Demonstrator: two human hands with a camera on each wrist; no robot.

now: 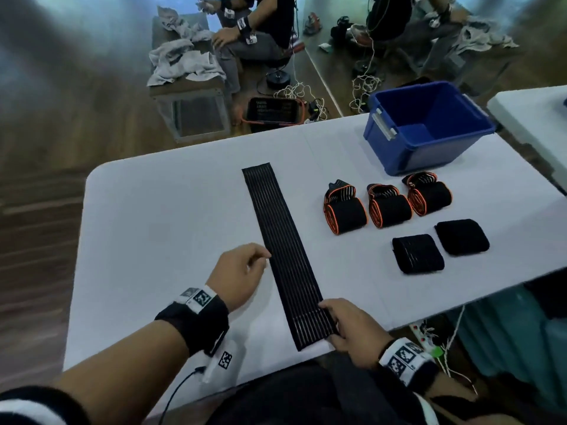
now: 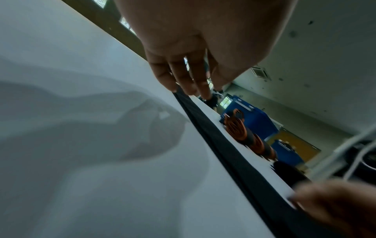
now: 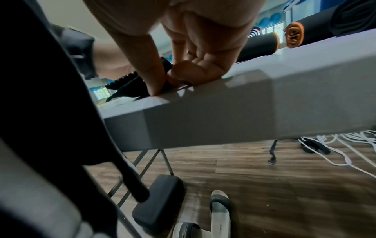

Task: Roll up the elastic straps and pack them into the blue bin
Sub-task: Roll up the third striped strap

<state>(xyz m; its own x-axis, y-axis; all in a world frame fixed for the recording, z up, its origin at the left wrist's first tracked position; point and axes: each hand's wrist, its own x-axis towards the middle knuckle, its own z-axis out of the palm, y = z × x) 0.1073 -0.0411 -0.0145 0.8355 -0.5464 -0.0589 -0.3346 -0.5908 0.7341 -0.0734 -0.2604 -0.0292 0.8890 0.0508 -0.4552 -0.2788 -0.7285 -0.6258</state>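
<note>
A long black elastic strap (image 1: 285, 250) lies flat and unrolled down the middle of the white table (image 1: 168, 240). My left hand (image 1: 264, 259) rests beside it with relaxed fingers, and its fingertips (image 2: 173, 85) touch the strap's (image 2: 223, 145) left edge. At the near table edge my right hand (image 1: 333, 326) pinches the near end of the strap (image 3: 126, 83) between thumb and fingers (image 3: 156, 75). Three rolls edged in orange (image 1: 389, 207) and two plain black rolls (image 1: 417, 254) sit to the right. The blue bin (image 1: 429, 154) stands at the back right, and nothing shows inside it.
A second white table (image 1: 540, 118) adjoins on the right. Beyond the far edge a seated person (image 1: 264, 29), a bench with towels (image 1: 184, 62), a black basket (image 1: 273, 110) and white cables (image 1: 365, 84) occupy the floor. Sandals (image 3: 220, 207) lie under the table.
</note>
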